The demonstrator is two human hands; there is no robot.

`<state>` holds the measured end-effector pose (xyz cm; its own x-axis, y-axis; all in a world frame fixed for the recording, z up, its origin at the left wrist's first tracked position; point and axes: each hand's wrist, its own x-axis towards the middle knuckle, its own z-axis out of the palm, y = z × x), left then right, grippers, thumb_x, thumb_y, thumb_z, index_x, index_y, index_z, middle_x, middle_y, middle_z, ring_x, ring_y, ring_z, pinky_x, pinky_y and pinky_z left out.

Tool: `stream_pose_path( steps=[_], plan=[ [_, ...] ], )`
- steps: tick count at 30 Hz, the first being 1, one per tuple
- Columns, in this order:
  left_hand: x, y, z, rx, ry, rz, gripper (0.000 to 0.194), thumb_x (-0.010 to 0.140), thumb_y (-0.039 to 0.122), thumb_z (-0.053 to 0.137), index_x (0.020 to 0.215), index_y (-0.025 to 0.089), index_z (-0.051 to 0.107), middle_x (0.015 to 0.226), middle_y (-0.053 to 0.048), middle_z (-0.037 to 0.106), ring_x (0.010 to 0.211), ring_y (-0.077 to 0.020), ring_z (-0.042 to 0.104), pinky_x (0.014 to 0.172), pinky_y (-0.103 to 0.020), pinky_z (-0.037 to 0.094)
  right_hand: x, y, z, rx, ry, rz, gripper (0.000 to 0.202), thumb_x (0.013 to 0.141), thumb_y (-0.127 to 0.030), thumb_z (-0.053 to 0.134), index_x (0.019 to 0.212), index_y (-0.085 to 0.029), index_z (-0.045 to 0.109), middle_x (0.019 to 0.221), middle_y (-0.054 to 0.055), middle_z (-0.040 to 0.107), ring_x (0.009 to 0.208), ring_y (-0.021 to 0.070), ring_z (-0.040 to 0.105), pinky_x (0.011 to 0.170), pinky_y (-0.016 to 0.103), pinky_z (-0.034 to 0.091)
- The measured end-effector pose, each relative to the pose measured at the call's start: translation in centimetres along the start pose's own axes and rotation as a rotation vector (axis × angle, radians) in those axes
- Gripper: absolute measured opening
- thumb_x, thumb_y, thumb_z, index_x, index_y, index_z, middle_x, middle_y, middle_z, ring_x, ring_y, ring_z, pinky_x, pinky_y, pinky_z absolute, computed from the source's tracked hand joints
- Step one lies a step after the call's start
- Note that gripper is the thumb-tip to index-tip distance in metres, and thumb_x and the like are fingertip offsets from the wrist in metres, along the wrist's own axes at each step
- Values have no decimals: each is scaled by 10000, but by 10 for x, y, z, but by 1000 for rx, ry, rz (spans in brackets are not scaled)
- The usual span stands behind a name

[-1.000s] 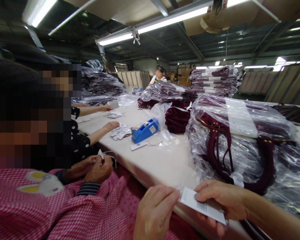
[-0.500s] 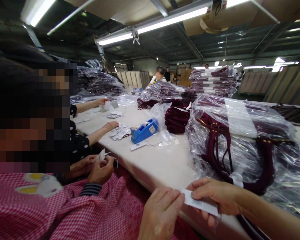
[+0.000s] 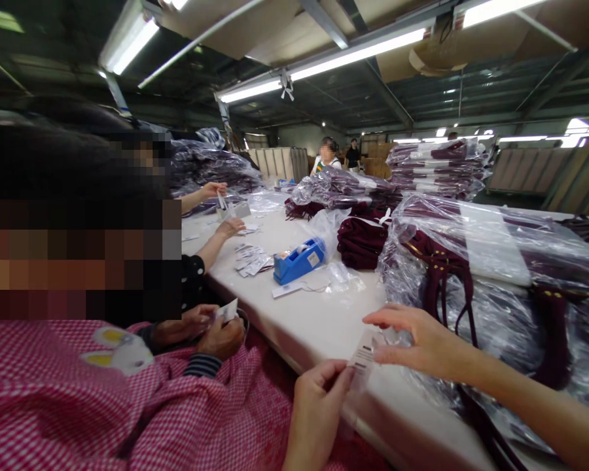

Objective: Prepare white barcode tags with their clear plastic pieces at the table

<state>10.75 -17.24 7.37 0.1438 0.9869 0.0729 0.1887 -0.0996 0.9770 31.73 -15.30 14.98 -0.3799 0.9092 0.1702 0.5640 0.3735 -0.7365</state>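
Note:
A white printed tag is pinched at its lower edge between the thumb and fingers of my left hand, near the table's front edge. My right hand is open beside the tag, its thumb and index finger spread apart. The thumb tip is close to the tag's right edge; I cannot tell whether they touch. Behind my right hand are maroon bags with dark straps, wrapped in clear plastic. Some plastic lies around the right fingers.
A blue tape dispenser stands on the white table, with a stringed tag before it. Loose tags lie nearby. On my left, a co-worker in a pink checked garment holds a tag; another person's hands reach over the table.
My right hand has let go of the tag and opened. The tag, now held by my left hand, has turned more upright with its printed side showing. The view has shifted slightly left.

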Motion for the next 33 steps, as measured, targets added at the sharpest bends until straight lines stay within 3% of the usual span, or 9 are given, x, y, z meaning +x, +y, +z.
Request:
stream_pose_path(
  steps=[3, 6, 11, 15, 18, 21, 23, 26, 33],
  plan=[
    [1, -3, 3, -182, -18, -135, 204, 737, 335, 681, 688, 145, 739, 590, -5, 649, 523, -112, 503, 505, -201, 375, 4, -1, 7, -150, 32, -95, 235, 870, -297, 566, 1034, -210, 710, 907, 59, 686, 821, 189, 614, 758, 295, 429],
    [2, -5, 8, -307, -11, -223, 221, 692, 356, 720, 725, 141, 756, 582, -6, 655, 498, -97, 480, 496, -199, 368, 7, 4, 17, -179, 60, -98, 220, 877, -258, 544, 990, -201, 724, 848, 53, 702, 759, 177, 618, 690, 268, 415],
    [4, -7, 12, -404, -3, -262, 256, 657, 363, 754, 792, 146, 770, 712, -44, 730, 593, -137, 571, 554, -218, 419, 6, 10, 34, -150, 55, -51, 175, 836, -232, 591, 933, -193, 731, 843, 50, 723, 753, 175, 628, 683, 256, 406],
    [4, -11, 15, -430, -5, -265, 263, 682, 366, 743, 817, 142, 766, 715, -41, 738, 595, -135, 583, 567, -220, 426, 3, 9, 47, -176, -26, -85, 239, 905, -261, 500, 868, -196, 727, 786, 45, 708, 713, 163, 616, 640, 250, 383],
    [10, -18, 11, -437, 26, -254, 226, 673, 335, 753, 772, 131, 759, 680, -30, 730, 563, -121, 573, 552, -212, 421, 4, 11, 52, -169, -5, -100, 272, 937, -258, 435, 956, -192, 698, 855, 62, 700, 790, 182, 620, 705, 272, 404],
    [25, -25, -7, -455, 161, -232, 196, 656, 305, 767, 724, 124, 739, 623, -12, 710, 526, -101, 562, 527, -194, 409, 14, 17, 46, -134, 93, -97, 281, 944, -246, 408, 1102, -188, 634, 1002, 88, 678, 901, 204, 615, 795, 301, 419],
    [37, -29, -24, -534, 258, -237, 205, 637, 307, 780, 716, 129, 718, 615, -7, 707, 524, -105, 579, 523, -194, 423, 29, 22, 42, -165, 123, -105, 285, 948, -251, 400, 1124, -186, 614, 1043, 96, 668, 930, 210, 614, 827, 311, 420],
    [47, -33, -51, -679, 364, -258, 246, 586, 312, 811, 720, 151, 681, 606, 7, 702, 511, -118, 599, 513, -210, 458, 68, 24, 48, -414, 19, -137, 298, 968, -242, 354, 1084, -189, 623, 1006, 84, 675, 934, 200, 620, 838, 307, 430],
    [29, -52, -79, -736, 414, -292, 319, 560, 337, 835, 761, 136, 691, 603, -30, 706, 499, -137, 620, 487, -215, 477, 190, 16, 126, -733, -171, -238, 196, 907, -133, 482, 1038, -151, 627, 1057, 99, 651, 1026, 228, 596, 823, 340, 485]
  ],
)
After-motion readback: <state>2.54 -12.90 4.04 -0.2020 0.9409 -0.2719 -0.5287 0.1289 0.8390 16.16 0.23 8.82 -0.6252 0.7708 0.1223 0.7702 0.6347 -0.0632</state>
